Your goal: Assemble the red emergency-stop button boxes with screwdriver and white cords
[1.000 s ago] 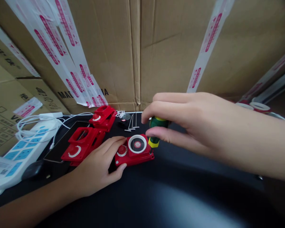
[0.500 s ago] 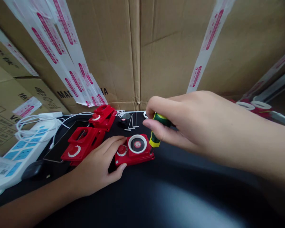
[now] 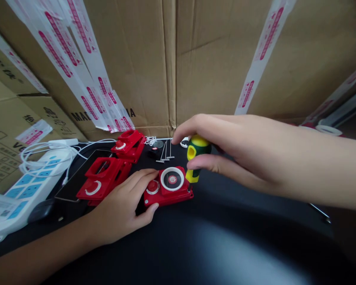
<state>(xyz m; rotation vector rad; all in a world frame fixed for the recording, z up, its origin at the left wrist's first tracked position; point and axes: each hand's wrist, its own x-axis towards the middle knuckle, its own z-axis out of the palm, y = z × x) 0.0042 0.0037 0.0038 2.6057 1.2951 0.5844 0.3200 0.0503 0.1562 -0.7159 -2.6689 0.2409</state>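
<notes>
A red plastic casing [image 3: 167, 196] lies on the black tabletop, with a white-ringed round window and a red button [image 3: 152, 187] on its face. My left hand [image 3: 123, 208] grips its left end, thumb along the near edge and fingers over the far side. My right hand [image 3: 222, 158] holds a screwdriver [image 3: 199, 150] with a green and yellow handle; the thumb presses on the handle and the index finger stretches out past it. The tool stands nearly upright, tip at the casing's right corner. The other right-hand fingers are mostly hidden.
More red casings [image 3: 99, 184] sit to the left on a dark tray [image 3: 67, 194]. Several T-shaped metal pins [image 3: 165, 152] lie behind. A white power strip [image 3: 32, 184] with a coiled cable stands at the far left. Cardboard boxes [image 3: 207, 59] wall off the back.
My right hand's index finger has straightened away from the screwdriver, and the handle shows more of its top. My left hand and the casing stay put.
</notes>
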